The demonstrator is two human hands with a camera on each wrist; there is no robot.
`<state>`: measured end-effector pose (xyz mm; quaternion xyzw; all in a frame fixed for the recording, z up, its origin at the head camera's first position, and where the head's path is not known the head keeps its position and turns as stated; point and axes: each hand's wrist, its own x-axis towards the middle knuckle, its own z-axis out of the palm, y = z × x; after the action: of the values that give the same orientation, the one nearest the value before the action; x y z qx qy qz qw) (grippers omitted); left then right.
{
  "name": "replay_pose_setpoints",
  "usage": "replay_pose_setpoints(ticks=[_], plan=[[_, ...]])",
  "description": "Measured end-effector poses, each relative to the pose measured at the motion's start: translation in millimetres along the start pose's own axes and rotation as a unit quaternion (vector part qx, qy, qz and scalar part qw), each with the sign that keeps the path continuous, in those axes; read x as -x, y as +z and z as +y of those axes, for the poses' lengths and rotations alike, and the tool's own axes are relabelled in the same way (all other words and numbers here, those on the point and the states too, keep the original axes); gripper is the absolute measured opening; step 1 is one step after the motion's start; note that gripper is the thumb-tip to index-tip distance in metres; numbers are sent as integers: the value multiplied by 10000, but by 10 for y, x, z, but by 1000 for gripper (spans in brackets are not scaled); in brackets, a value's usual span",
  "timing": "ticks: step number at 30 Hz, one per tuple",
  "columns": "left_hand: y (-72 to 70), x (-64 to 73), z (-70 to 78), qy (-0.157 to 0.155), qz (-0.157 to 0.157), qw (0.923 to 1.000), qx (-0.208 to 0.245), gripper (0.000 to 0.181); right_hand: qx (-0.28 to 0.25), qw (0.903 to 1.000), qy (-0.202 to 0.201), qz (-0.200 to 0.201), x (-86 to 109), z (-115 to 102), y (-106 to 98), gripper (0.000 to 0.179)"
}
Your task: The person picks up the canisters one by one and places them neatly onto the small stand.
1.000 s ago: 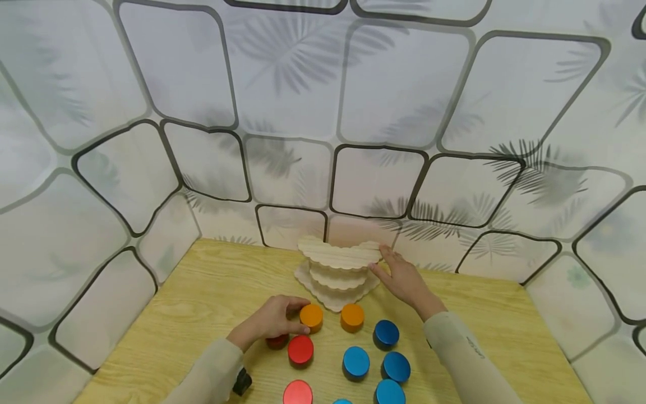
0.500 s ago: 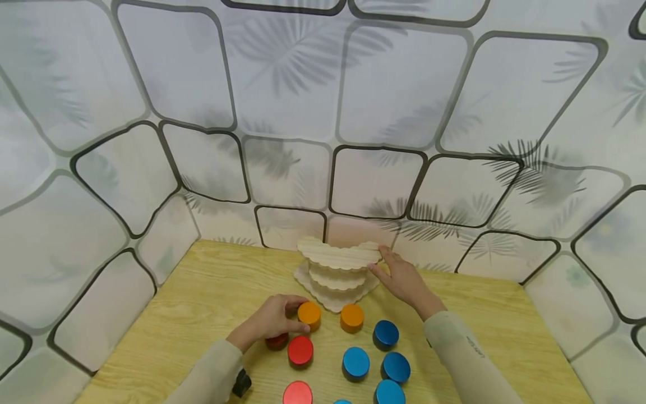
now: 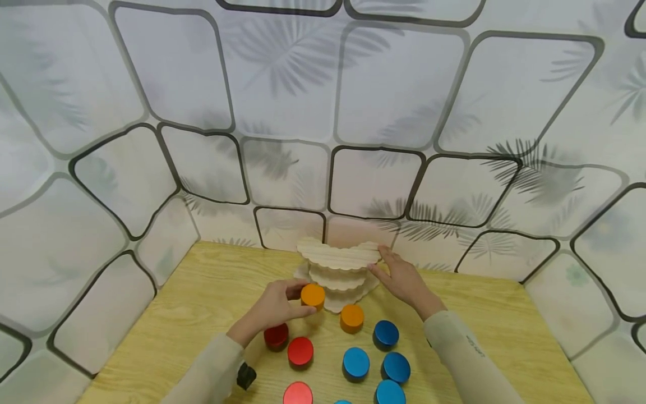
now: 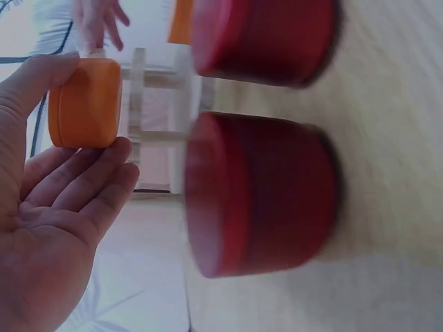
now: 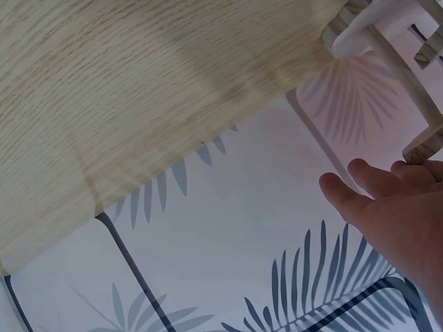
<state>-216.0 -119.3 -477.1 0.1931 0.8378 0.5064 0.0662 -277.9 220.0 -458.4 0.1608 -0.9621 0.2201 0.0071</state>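
Observation:
My left hand [image 3: 277, 307] pinches an orange round tin [image 3: 313, 296] between thumb and fingers, raised in front of the wooden stand. In the left wrist view the tin's side [image 4: 86, 104] shows under the thumb, with fingertips along its other side. The tiered stand [image 3: 339, 256] is pale wood with scalloped shelves joined by round posts. My right hand [image 3: 404, 280] holds the right end of its top shelf, thumb at the front edge and fingers toward the back. In the right wrist view its fingers [image 5: 346, 197] reach up to a shelf's edge; the thumb is hidden.
Another orange tin [image 3: 351, 318] stands right before the stand. Red tins [image 3: 300, 352] are at the left front, and several blue tins [image 3: 356, 363] at the right front. A patterned cloth wall [image 3: 378, 182] closes off the table's [image 3: 202, 297] back and sides.
My left hand has lifted the orange tin off the table and carried it forward, toward the stand. A dark red tin behind that hand shows more fully. The right hand has stayed in place.

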Motion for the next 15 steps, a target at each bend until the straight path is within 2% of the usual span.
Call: replay_pose_setpoints(ticks=[6,15], plan=[[-61,-84,107,74,364,9993,-31,59,70,10000,-41,-23,-9,-6,0,81],[-97,-283,257,91,589,9978,-285,58,457,9989,-27,-52,-32,9,-17,83]])
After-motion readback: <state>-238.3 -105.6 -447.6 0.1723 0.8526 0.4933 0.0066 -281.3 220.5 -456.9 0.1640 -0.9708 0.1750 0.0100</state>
